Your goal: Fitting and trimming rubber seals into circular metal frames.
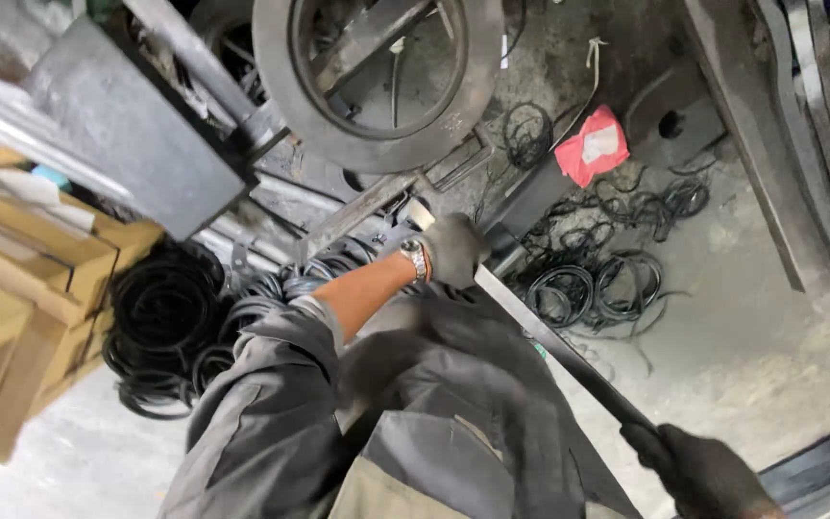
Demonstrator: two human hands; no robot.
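I had a long flat metal bar in both gloved hands, and it ran slantwise from the far middle of the scene down to the near right corner. My left hand, with a wristwatch showing at the cuff, had its fingers closed round the bar close to its far end, whose pale tip poked out just beyond the glove. My right hand was wrapped shut on the near end, well apart from the other. The tip lay just under a big round steel ring on a cluttered metal frame, though I could not tell whether it touched either. To the left sat a heap of black rubber rings beside a stack of wooden pallets; on the dusty floor to the right lay more loose black rings and a red rag. As I judged it, doing this well meant keeping the far hand as the guide and the near hand as the drive, holding the flat of the bar level so it would not twist in the gloves, steering the tip cleanly past the frame's edges, and keeping my feet away from the loose rings.
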